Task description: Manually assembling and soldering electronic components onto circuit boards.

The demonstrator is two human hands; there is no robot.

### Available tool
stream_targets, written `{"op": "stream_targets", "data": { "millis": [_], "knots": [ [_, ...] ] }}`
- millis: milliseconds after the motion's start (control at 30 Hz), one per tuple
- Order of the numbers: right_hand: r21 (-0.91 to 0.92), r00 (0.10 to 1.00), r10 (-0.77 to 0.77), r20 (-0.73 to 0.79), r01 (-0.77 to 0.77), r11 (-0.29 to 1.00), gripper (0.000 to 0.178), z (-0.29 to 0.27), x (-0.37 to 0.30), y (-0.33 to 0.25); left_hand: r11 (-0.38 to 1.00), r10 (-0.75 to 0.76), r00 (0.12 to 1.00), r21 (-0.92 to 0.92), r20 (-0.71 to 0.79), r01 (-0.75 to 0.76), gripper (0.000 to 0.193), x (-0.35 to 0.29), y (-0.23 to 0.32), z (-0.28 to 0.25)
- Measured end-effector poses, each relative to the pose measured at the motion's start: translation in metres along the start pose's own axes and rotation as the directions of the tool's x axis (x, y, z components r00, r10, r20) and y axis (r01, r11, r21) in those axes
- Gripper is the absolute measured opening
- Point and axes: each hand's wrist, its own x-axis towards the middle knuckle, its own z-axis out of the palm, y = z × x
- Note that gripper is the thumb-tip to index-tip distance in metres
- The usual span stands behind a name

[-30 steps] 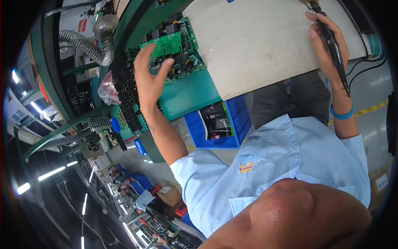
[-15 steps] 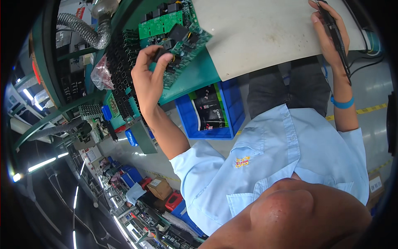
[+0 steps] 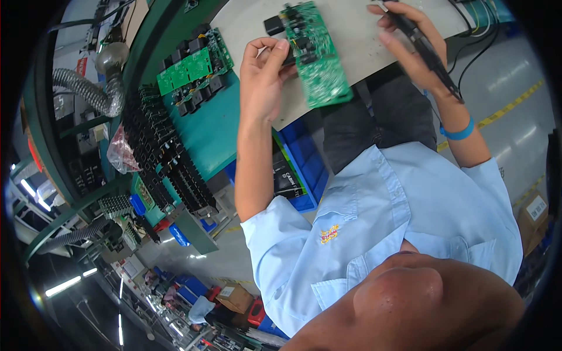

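Observation:
My left hand point(image 3: 263, 82) is closed on a green circuit board point(image 3: 325, 67), gripping it by a black block-shaped part at its left edge. The board is raised and tilted above the pale mat point(image 3: 357, 50), with its lower end near the mat's front edge. My right hand point(image 3: 430, 38) holds a long black hand tool point(image 3: 422, 48) with a light, thin front end. The tool lies along my palm toward the wrist, apart from the board; its exact kind is hard to make out. Motion slightly blurs the right fingers.
More green boards point(image 3: 184, 73) with black parts lie on the green bench point(image 3: 213, 140) to the left. Beyond them stand rows of black racks point(image 3: 170, 155). Below the bench edge is a blue bin point(image 3: 313, 167). Cables point(image 3: 489, 29) run down at the right.
My left hand has brought the circuit board from over the green bench to the right, above the mat, turning it more upright. The right hand with the tool appears closer to the board.

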Motion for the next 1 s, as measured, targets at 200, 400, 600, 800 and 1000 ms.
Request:
{"op": "stream_targets", "data": {
  "millis": [200, 400, 600, 800, 1000],
  "knots": [
    [-0.053, 0.999, 0.007, -0.031, -0.009, 0.999, 0.046, -0.003, -0.006, -0.058, 0.982, 0.134, 0.99, -0.129, -0.05, -0.14, 0.025, -0.018, -0.03, 0.047],
    [-0.099, 0.998, 0.014, -0.058, -0.02, 0.995, 0.046, -0.015, -0.002, -0.025, 0.983, 0.158, 0.984, -0.081, -0.082, -0.165, 0.023, -0.055, -0.035, 0.075],
    [-0.113, 0.997, 0.029, -0.07, -0.037, 0.993, 0.047, -0.02, -0.002, -0.014, 0.489, 0.594, 0.804, 0.783, 0.024, -0.384, 0.045, -0.067, -0.054, 0.046],
    [-0.112, 0.998, 0.04, -0.041, -0.044, 0.993, 0.047, -0.012, -0.003, 0.004, 0.06, 0.683, 0.669, 0.889, 0.294, -0.453, 0.053, -0.024, -0.046, 0.024],
    [-0.141, 0.998, 0.051, -0.025, -0.054, 0.989, 0.048, -0.021, 0.01, -0.009, 0.033, 0.738, 0.579, 0.838, 0.347, -0.544, 0.043, -0.036, -0.053, 0.026]
  ]
}}
